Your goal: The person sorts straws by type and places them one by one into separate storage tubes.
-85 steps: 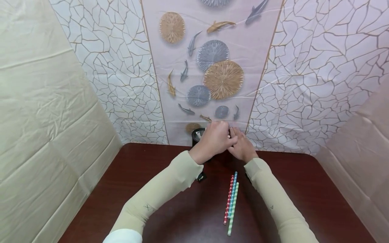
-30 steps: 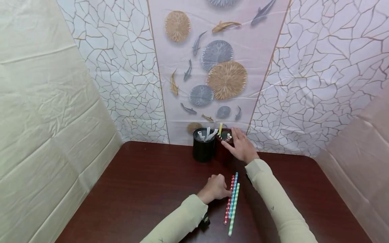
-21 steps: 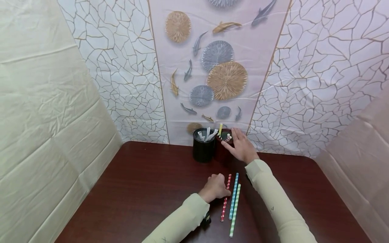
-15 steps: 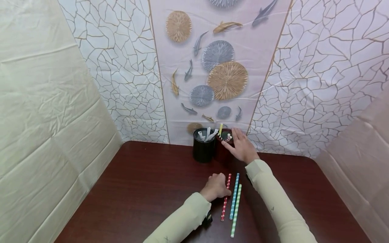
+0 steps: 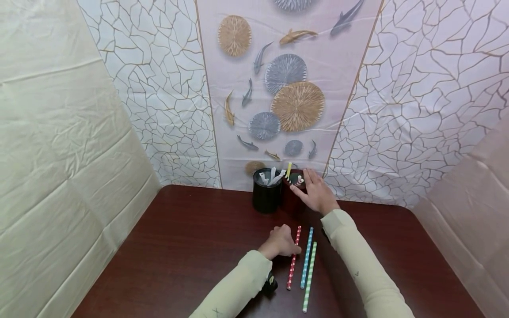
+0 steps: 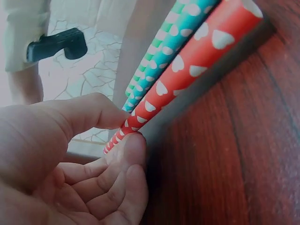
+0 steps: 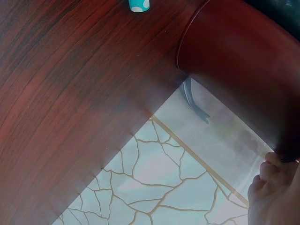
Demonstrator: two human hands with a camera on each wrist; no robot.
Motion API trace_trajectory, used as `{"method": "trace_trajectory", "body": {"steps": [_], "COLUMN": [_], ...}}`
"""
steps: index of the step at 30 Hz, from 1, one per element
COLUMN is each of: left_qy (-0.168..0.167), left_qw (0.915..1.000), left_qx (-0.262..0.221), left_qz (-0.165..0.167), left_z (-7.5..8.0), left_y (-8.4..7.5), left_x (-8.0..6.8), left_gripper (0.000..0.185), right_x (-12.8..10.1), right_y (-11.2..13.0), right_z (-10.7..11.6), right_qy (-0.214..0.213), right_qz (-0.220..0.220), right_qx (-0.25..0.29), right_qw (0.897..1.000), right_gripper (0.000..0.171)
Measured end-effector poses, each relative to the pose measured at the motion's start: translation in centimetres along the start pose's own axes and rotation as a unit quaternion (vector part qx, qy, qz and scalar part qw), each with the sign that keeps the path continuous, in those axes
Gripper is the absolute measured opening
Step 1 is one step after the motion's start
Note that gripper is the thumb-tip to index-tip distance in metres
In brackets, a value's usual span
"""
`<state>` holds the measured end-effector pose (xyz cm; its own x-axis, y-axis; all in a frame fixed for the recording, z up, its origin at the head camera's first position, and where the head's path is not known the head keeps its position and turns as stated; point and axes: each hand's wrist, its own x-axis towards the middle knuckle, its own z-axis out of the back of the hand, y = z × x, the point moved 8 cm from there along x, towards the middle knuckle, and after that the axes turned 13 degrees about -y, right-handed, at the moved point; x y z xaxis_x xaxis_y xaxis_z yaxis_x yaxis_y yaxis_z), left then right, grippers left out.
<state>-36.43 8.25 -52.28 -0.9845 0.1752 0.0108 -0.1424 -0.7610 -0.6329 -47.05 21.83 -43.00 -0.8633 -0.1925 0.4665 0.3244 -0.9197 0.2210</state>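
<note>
My left hand (image 5: 281, 242) pinches a red paper straw with white hearts (image 6: 161, 89) between thumb and fingertip, a little beyond its middle. Beside it on the table lie a blue straw with white dots (image 5: 307, 260) and a green-and-white striped straw (image 5: 310, 278). At the back, my right hand (image 5: 318, 194) holds the rim of a dark red canister (image 7: 243, 70), thumb along the near side and fingers on the right. A yellow straw (image 5: 289, 170) and several striped straws stick out of that canister.
A black canister (image 5: 265, 198) with several white strips (image 5: 274, 177) in it stands against the red one's left side. The dark red wooden table (image 5: 191, 247) ends at patterned fabric (image 5: 167, 110) behind and beige cloth walls (image 5: 71, 168) at the sides.
My left hand has come down from the canisters' tops to the straws, taken the red straw and drawn it left, away from the blue one. The right hand stays at the dark red canister.
</note>
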Motion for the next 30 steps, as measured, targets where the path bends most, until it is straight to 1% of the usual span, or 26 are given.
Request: {"method": "trace_trajectory", "body": {"steps": [3,7,13,19,25,30], "left_qy": [-0.007,-0.019,-0.027,-0.046,-0.067,-0.082], "left_qw": [0.9996,0.9983,0.9949,0.9881,0.983,0.9769], "left_qx": [-0.027,-0.055,-0.096,-0.146,-0.171,-0.197], "left_qz": [0.001,0.006,0.017,0.019,0.009,-0.016], "left_z": [0.7,1.5,3.0,4.7,6.9,8.8], "left_y": [0.0,0.5,1.4,2.0,1.6,0.6], "left_x": [-0.4,-0.6,-0.7,-0.3,-0.1,-0.2], "left_gripper": [0.035,0.036,0.028,0.019,0.013,0.011], "right_x": [0.0,0.0,0.0,0.2,0.2,0.1], "right_y": [0.0,0.1,0.1,-0.1,-0.2,-0.3], "right_z": [-0.1,-0.1,-0.3,-0.5,-0.5,-0.6], "right_qy": [-0.003,-0.003,0.004,0.011,0.019,0.018], "right_qz": [0.0,0.001,0.002,-0.003,-0.009,-0.01], "right_qx": [0.001,-0.001,-0.005,-0.006,-0.003,-0.004], "right_qw": [1.0,1.0,1.0,1.0,1.0,1.0], "right_gripper": [0.097,0.096,0.097,0.099,0.1,0.099]}}
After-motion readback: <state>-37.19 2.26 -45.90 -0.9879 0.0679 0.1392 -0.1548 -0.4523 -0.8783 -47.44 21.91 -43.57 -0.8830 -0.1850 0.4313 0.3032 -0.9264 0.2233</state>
